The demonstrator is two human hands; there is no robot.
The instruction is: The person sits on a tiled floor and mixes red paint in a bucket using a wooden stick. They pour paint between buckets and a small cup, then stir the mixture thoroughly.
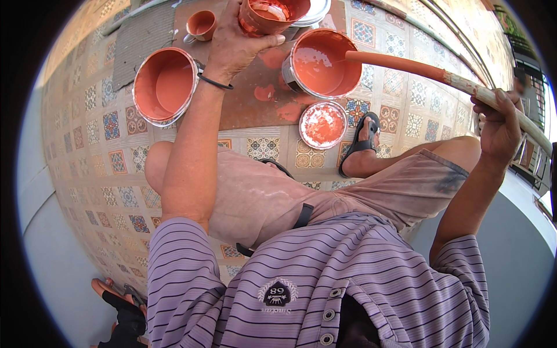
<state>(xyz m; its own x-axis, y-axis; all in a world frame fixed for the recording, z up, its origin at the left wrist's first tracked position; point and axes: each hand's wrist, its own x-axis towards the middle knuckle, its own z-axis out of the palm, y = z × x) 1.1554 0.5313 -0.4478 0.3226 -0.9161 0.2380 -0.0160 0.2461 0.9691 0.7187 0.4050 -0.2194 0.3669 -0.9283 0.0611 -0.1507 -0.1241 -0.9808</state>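
My left hand [235, 49] is wrapped around a small paint-coated pot [272, 20] at the top of the view, its thumb along the near side. My right hand [498, 119] grips a long wooden stick [406, 62], raised at the right. The stick's far half is coated in orange-red paint, and its tip reaches into the right paint bucket [288, 81], which holds liquid paint. Left of my left wrist stands another bucket [152, 78] with the same paint in it. A paint-stained mug [202, 24] sits just beyond that bucket.
A paint-smeared round lid [324, 125] lies by my sandalled foot [362, 145]. The buckets stand on a brown sheet [238, 110], with a grey ribbed mat [142, 49] to its left. A white lidded container [316, 13] is behind. Another person's feet [119, 296] show at lower left.
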